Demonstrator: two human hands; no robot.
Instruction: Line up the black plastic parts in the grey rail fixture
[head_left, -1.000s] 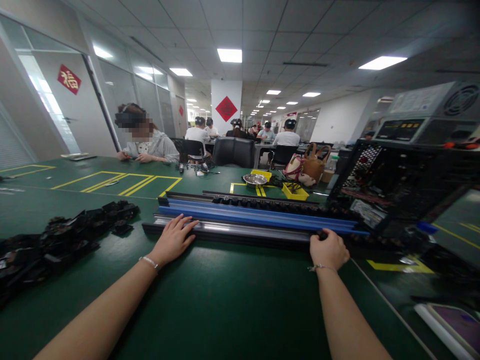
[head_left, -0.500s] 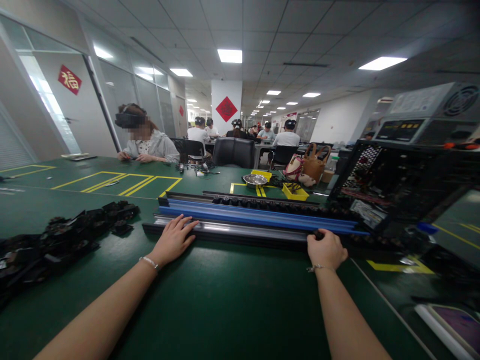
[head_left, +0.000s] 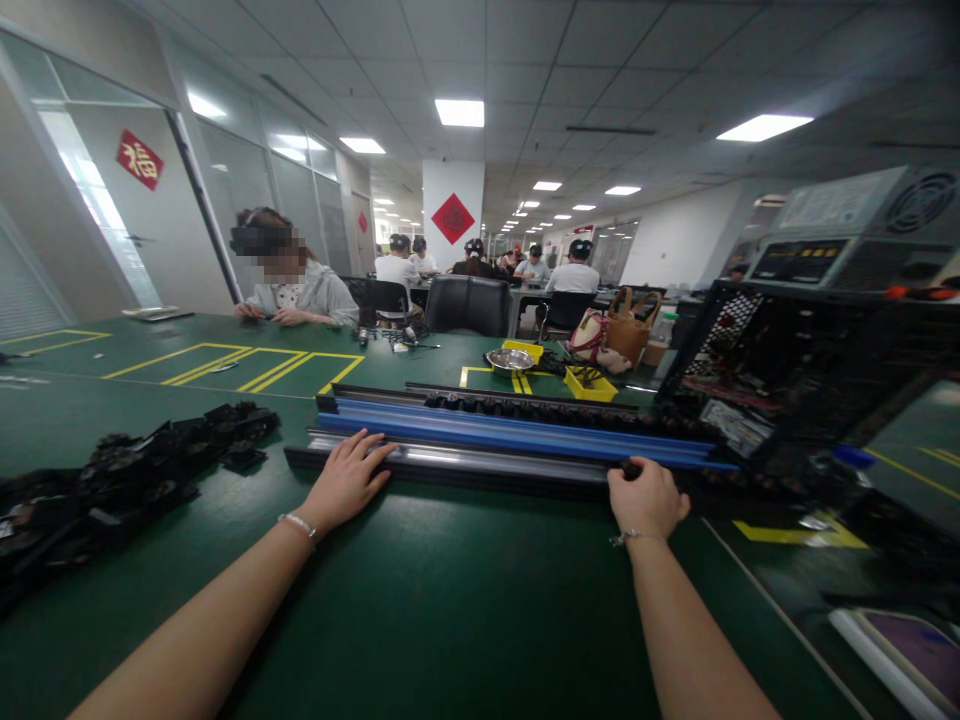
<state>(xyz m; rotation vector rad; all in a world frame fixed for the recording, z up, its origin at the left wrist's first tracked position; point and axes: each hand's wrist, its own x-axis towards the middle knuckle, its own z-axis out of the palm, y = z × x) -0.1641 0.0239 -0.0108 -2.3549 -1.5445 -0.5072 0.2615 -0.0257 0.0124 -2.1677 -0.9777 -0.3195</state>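
A long dark rail with a shiny grey top face [head_left: 495,460] lies crosswise on the green table in front of me. Spread fingers of my left hand [head_left: 346,482] rest on it near its left end, holding nothing. At its right end, my right hand [head_left: 651,500] is closed in a pinch around a small black part [head_left: 632,467], mostly hidden by the fingers. I cannot tell how that part meets the rail. Just behind runs a blue rail [head_left: 510,428], and past it a row of small black parts [head_left: 540,406] sits along another dark rail.
Black parts in a heap [head_left: 127,470] cover the left side. An open computer case [head_left: 795,370] stands at right, near a phone [head_left: 907,655]. Beyond the rails are a metal bowl [head_left: 510,359] and a yellow tray [head_left: 590,384]. Across the table sits a person [head_left: 300,290] with a headset.
My right hand has shifted slightly left along the rail, with the small black part in its fingers. My left hand stays in place.
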